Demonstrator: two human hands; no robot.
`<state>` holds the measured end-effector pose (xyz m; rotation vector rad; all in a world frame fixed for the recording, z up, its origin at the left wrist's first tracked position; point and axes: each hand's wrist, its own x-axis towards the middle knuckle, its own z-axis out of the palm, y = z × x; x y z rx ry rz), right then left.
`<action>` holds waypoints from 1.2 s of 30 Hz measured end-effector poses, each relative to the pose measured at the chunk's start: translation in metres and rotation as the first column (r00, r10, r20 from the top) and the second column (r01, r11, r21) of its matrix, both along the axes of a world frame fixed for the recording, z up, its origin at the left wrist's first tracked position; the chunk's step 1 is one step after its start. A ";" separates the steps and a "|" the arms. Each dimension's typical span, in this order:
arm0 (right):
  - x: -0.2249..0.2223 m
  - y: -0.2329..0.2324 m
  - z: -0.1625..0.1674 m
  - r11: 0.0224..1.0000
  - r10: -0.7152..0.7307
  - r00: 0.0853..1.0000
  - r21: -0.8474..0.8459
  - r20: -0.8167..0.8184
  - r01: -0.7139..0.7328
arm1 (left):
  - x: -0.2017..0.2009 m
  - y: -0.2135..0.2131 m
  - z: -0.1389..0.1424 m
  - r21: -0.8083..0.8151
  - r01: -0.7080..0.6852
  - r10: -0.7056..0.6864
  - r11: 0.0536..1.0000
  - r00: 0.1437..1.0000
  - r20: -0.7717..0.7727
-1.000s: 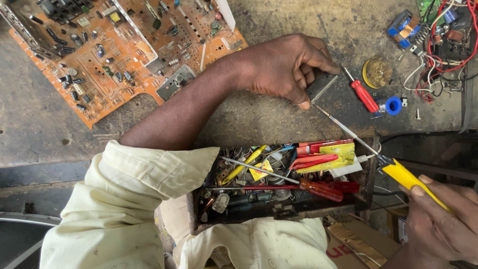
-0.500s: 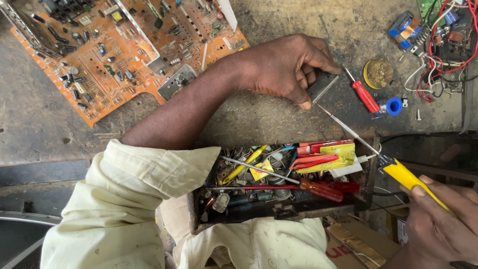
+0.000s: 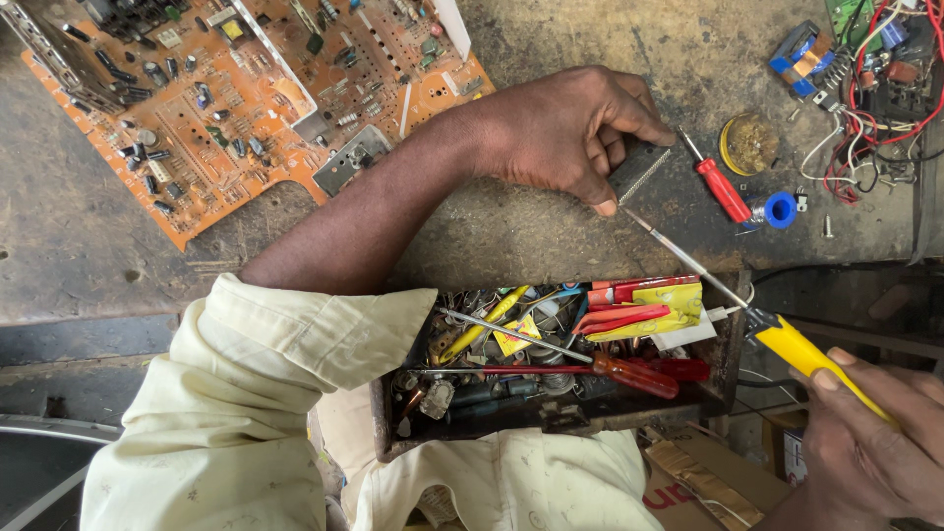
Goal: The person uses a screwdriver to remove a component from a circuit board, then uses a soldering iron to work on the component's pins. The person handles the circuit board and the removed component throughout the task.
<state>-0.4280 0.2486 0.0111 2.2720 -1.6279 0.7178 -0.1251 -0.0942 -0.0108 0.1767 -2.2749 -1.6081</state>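
1. Head view, nearest: right hand (image 3: 870,442) at bottom right, fingers wrapped round the yellow handle of a soldering iron (image 3: 801,352).
2. Iron angled up and left, thin metal shaft crossing the drawer corner, tip (image 3: 629,212) reaching just beside the left thumb.
3. Below the bench edge: open metal drawer (image 3: 393,433), crammed with red-handled screwdrivers (image 3: 634,376), yellow-handled tools and loose small parts.
4. Pale cream sleeve (image 3: 246,393) at lower left, bare forearm stretched from it across the bench (image 3: 531,236).
5. Left hand (image 3: 565,128) curled, knuckles up, thumb and fingers pinching a small dark chip (image 3: 641,169) with a row of pins along its edge; chip held just above the bench top, touching or nearly touching the iron's tip, hard to tell which.
6. Just right of the chip: red screwdriver (image 3: 721,187) flat on the bench, then a blue ring (image 3: 780,208) and a round yellow tin (image 3: 749,144).
7. Farther left: large orange circuit board (image 3: 197,108), tilted, studded with components, well apart from the chip.
8. Far top right: tangle of red and white wires (image 3: 875,108) beside a small blue part (image 3: 798,57).
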 end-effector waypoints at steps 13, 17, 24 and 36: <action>-0.013 0.007 0.001 0.996 -0.006 1.000 0.091 0.023 0.004 | 0.001 -0.001 -0.001 0.004 0.003 -0.003 1.000 1.000 -0.004; -0.004 0.008 -0.006 0.999 -0.040 0.998 -0.006 0.041 0.040 | 0.001 0.000 0.000 0.016 0.004 -0.004 1.000 1.000 -0.010; 0.000 0.007 -0.005 0.999 -0.035 0.997 0.005 0.063 0.035 | 0.000 -0.001 -0.001 0.023 0.000 0.000 1.000 1.000 -0.006; -0.005 0.013 -0.006 0.998 -0.055 0.997 0.042 0.058 0.053 | 0.001 0.000 -0.001 0.013 -0.002 0.002 1.000 1.000 -0.009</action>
